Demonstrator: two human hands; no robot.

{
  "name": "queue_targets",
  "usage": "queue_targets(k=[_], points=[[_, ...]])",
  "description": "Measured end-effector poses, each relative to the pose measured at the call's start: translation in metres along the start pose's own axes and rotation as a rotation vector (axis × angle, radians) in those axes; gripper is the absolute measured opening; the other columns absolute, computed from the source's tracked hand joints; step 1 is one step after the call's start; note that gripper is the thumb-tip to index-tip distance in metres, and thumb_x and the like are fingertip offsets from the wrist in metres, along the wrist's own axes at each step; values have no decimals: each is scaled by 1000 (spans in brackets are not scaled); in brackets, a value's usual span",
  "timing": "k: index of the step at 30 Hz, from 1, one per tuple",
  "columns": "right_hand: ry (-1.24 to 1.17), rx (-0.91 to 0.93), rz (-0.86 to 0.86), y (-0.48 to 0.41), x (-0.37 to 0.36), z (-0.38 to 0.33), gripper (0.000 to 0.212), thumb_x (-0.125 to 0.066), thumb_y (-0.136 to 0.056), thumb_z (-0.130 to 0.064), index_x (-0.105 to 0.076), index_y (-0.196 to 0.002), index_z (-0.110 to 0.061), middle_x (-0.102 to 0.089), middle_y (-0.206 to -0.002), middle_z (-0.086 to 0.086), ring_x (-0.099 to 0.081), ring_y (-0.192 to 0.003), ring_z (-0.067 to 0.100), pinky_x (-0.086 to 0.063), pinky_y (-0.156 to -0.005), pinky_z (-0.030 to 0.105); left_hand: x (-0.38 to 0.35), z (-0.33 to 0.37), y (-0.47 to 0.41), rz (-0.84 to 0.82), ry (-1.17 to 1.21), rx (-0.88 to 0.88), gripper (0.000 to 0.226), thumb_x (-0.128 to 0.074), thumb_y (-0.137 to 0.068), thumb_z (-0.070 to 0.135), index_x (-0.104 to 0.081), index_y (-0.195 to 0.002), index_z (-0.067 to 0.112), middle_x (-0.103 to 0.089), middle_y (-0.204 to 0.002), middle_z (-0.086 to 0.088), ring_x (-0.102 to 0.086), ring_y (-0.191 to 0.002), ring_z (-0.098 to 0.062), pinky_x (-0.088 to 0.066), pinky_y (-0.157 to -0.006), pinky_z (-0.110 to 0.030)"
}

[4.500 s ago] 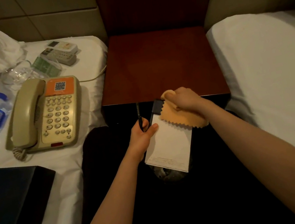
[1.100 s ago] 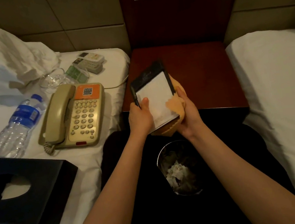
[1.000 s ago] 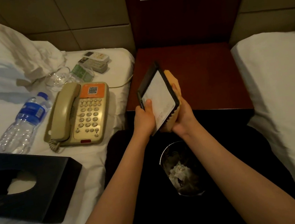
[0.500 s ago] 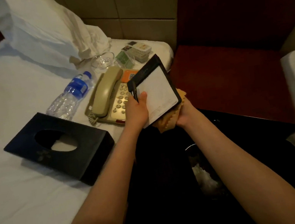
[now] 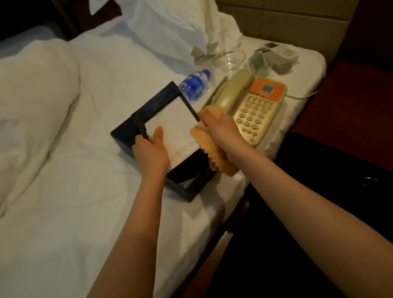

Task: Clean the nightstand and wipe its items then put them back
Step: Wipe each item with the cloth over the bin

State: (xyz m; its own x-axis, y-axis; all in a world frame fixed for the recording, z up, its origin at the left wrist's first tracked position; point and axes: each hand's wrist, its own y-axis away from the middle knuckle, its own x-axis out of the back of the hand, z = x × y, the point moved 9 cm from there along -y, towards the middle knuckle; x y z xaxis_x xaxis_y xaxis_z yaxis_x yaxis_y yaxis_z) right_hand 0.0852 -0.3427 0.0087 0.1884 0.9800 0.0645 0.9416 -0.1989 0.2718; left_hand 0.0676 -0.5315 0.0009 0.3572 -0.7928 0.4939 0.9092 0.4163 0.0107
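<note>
Where the bed (image 5: 64, 249) lies: left and centre, white sheet, with a duvet (image 5: 2, 116) bunched at its far left.
Pillow (image 5: 167, 10): propped at the head of the bed.
Tissue box (image 5: 123, 139): black, on the sheet, mostly hidden under the notepad holder.
Left hand (image 5: 150, 154): grips the holder's left edge, thumb flat on the paper, fingers curled underneath.
Pen (image 5: 142, 129): black, along the holder's left side, just above the left thumb.
Notepad holder (image 5: 159, 101): black with white paper, tilted, held over the tissue box; whether they touch, I cannot tell.
Water bottle (image 5: 194, 85): lying on the sheet behind the holder.
Right hand (image 5: 221, 131): fingers closed round the cloth, against the holder's right edge.
Cloth (image 5: 217, 155): orange, bunched, hanging below the right palm.
Telephone (image 5: 254, 110): beige, on the bed corner, just right of the hands.
Glass dish (image 5: 229, 61): behind the telephone.
Nightstand (image 5: 364, 100): dark red wood, far right.
</note>
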Motion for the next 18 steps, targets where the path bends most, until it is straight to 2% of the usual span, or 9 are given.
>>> queue_targets(k=[2,6,10,12,15,16,18], points=[[112,76,-27,4,-23,-6,20,-49,-92,-27,-56,-75,-21,-61,-81,0,-60,-90,22,-48,-85,38,24,-17,-5,51,-6,34,44,-45,-97,34,-49,-113,-6,-53,-92,-12,-54,-97,-32,-30,-68,-20],[460,291,-130,14,-73,-18,13,-49,-91,-23,-59,-88,-14,-58,-80,-1,-57,-83,21,-43,-69,31,64,-57,-8,119,-23,123,37,-44,-97,35,-50,-106,-1,-54,-102,-17,-54,-102,-34,-34,-75,-29],[780,374,-212,25,-109,-9,22,-51,-92,-23,-53,-105,-6,-55,-90,5,-56,-85,23,-42,-68,32,84,-94,-1,141,-82,228,46,-44,-96,38,-49,-116,-4,-55,-119,-21,-53,-108,-36,-40,-85,-37],[854,448,-196,32,-121,-11,26,-51,-92,-23,-50,-111,-5,-58,-98,8,-58,-91,24,-41,-68,31,90,-103,3,152,-98,254,46,-44,-96,38,-48,-118,-2,-54,-120,-21,-53,-108,-35,-40,-84,-37],[1070,573,-177,41,-142,-10,42,-49,-94,-26,-41,-129,-4,-55,-118,13,-55,-106,27,-44,-77,33,102,-112,6,167,-113,266,46,-43,-97,37,-46,-121,-2,-52,-122,-20,-53,-109,-35,-40,-85,-37],[1167,612,-185,45,-148,-8,43,-48,-94,-26,-39,-131,-5,-55,-119,13,-54,-106,27,-44,-78,33,105,-115,7,166,-123,269,49,-43,-97,37,-45,-125,-2,-51,-124,-21,-52,-111,-36,-41,-88,-39],[1309,674,-229,53,-159,-1,37,-45,-95,-24,-42,-128,-7,-57,-112,11,-52,-95,23,-41,-72,31,109,-122,9,152,-172,273,53,-44,-97,37,-40,-133,-2,-48,-128,-21,-50,-115,-37,-41,-94,-42]])
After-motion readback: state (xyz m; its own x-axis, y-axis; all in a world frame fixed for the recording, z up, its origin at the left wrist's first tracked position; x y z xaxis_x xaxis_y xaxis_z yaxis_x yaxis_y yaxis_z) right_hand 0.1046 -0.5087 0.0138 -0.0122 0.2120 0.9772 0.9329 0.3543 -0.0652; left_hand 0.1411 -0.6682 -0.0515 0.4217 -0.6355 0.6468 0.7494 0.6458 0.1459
